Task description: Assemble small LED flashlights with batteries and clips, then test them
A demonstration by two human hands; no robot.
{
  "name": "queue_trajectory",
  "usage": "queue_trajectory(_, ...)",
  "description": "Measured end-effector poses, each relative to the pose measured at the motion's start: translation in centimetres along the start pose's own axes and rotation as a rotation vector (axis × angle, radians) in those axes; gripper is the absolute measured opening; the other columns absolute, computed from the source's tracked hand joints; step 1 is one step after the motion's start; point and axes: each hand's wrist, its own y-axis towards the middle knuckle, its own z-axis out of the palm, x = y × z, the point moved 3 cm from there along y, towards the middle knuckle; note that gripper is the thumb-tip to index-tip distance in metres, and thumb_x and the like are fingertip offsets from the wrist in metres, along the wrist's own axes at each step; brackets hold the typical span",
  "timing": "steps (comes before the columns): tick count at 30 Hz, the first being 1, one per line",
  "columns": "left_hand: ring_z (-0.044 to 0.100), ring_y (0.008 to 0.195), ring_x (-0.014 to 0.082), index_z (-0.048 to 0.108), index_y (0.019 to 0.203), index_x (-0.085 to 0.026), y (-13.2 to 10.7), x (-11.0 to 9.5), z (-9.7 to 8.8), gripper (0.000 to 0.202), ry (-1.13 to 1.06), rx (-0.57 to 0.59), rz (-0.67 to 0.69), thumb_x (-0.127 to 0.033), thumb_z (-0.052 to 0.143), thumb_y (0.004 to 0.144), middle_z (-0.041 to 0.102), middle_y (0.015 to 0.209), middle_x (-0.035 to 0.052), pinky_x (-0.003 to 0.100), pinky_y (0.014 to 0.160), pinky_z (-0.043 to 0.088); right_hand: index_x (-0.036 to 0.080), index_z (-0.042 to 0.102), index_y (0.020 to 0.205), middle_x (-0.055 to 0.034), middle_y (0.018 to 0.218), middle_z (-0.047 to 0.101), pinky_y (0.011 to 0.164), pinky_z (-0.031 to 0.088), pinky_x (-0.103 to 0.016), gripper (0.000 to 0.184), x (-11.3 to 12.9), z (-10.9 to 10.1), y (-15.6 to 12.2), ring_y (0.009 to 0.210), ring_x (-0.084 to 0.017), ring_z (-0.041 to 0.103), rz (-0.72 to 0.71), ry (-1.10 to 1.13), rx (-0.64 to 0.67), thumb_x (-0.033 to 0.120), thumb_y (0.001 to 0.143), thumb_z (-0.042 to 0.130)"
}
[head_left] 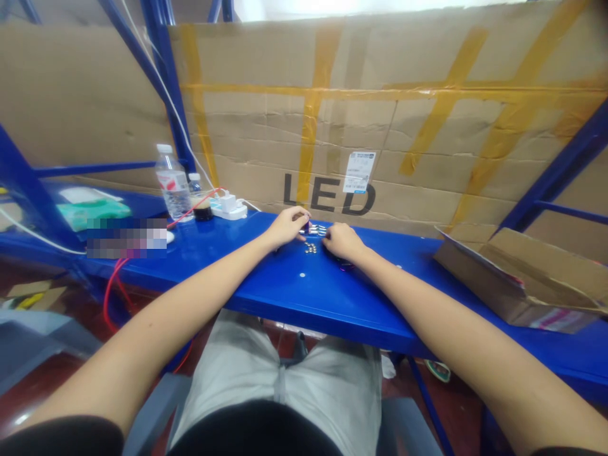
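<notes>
My left hand (287, 228) rests over the blue table with its fingers curled around a small dark purple piece, too small to name. Facing it, my right hand (344, 240) is closed, knuckles up; what its fingers hold, if anything, is hidden. Several shiny silver metal pieces (318, 230) show in the gap between the hands. Just nearer to me, a small group of gold-coloured bits (310, 249) lies on the tabletop. Beneath my right hand sits a dark object with a pink edge (346, 266), mostly covered.
The blue table (304, 294) ends close to my lap. An open cardboard box (522, 285) stands at right. At left are a water bottle (173, 183), a small dark-liquid bottle (200, 199), a power strip (228, 208) and red cables (112, 285). Large cardboard (266, 139) backs the table.
</notes>
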Motion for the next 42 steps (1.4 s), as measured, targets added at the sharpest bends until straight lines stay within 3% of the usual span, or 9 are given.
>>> queue_trajectory(4,0.064,0.075,0.017,0.063,0.098,-0.015,-0.1,-0.1,0.1,0.011,-0.006,0.032,0.025,-0.024,0.061,0.091,0.064,0.08,0.0046,0.033,0.061,0.061,0.014,0.075,0.083,-0.0184,0.096,0.074,0.076,0.045,-0.034,0.016,0.2,-0.2,0.2,0.09,-0.028,0.066,-0.071,0.111,-0.071,0.014,0.085,0.059)
queue_trajectory(8,0.062,0.071,0.0152,0.066,0.098,-0.014,-0.1,-0.2,0.0,0.013,0.05,0.06,0.066,-0.023,0.065,0.088,0.063,0.078,0.0033,0.031,0.062,0.059,0.017,0.073,0.08,-0.0062,0.076,0.073,0.072,0.047,-0.03,0.015,0.1,-1.8,-0.2,0.074,-0.02,0.064,-0.104,0.571,-0.261,0.021,0.086,0.059)
queue_trajectory(11,0.062,0.07,0.0143,0.068,0.097,-0.013,-0.2,-0.3,-0.1,0.014,0.127,0.083,0.099,-0.023,0.064,0.087,0.068,0.083,0.0048,0.03,0.065,0.056,0.017,0.069,0.077,-0.0024,0.066,0.068,0.066,0.047,-0.029,0.012,0.4,-2.4,-0.7,0.066,-0.018,0.063,-0.121,0.84,-0.277,0.021,0.083,0.06)
queue_trajectory(15,0.066,0.085,0.0184,0.072,0.093,-0.013,-0.5,-0.7,0.0,0.016,0.255,0.11,0.181,-0.026,0.065,0.085,0.074,0.093,0.0078,0.032,0.076,0.052,0.017,0.066,0.081,-0.0035,0.071,0.071,0.068,0.051,-0.031,0.007,0.7,-2.2,-1.0,0.069,-0.019,0.066,-0.126,1.007,-0.245,0.021,0.081,0.06)
queue_trajectory(21,0.067,0.09,0.0191,0.073,0.094,-0.015,-0.7,-1.0,0.1,0.017,0.323,0.117,0.269,-0.026,0.065,0.084,0.075,0.096,0.0067,0.034,0.086,0.05,0.018,0.066,0.083,-0.0051,0.08,0.073,0.074,0.05,-0.032,0.008,0.3,-2.3,-1.2,0.076,-0.02,0.066,-0.181,0.796,-0.331,0.019,0.082,0.058)
queue_trajectory(26,0.061,0.073,0.0158,0.071,0.097,-0.018,-1.0,-0.9,0.1,0.02,0.464,0.155,0.294,-0.033,0.063,0.087,0.071,0.082,0.002,0.03,0.074,0.046,0.018,0.069,0.085,-0.0061,0.084,0.074,0.075,0.047,-0.032,0.013,0.3,-2.7,-1.5,0.077,-0.02,0.064,-0.293,0.583,-0.347,0.019,0.086,0.056)
queue_trajectory(32,0.062,0.088,0.0185,0.067,0.097,-0.017,-1.7,-1.5,0.4,0.025,0.541,0.164,0.367,-0.036,0.049,0.096,0.071,0.095,0.0045,0.031,0.082,0.045,0.018,0.071,0.083,-0.0055,0.083,0.074,0.075,0.047,-0.032,0.013,-0.1,-2.5,-1.4,0.078,-0.02,0.065,-0.316,0.611,-0.311,0.021,0.085,0.059)
queue_trajectory(35,0.063,0.086,0.0201,0.065,0.088,-0.016,-1.7,-1.6,0.6,0.036,0.609,0.153,0.35,-0.036,0.038,0.1,0.069,0.089,0.0065,0.033,0.08,0.045,0.018,0.071,0.082,-0.0047,0.081,0.074,0.075,0.047,-0.031,0.012,-0.1,-2.4,-1.4,0.079,-0.02,0.066,-0.297,0.643,-0.293,0.021,0.085,0.06)
queue_trajectory(42,0.065,0.092,0.0206,0.066,0.095,-0.017,-1.8,-1.9,0.7,0.023,0.607,0.153,0.404,-0.029,0.047,0.096,0.072,0.097,0.0073,0.032,0.082,0.046,0.019,0.068,0.074,-0.0033,0.072,0.07,0.071,0.046,-0.03,0.018,-0.1,-2.5,-1.6,0.07,-0.018,0.064,-0.286,0.64,-0.235,0.023,0.087,0.056)
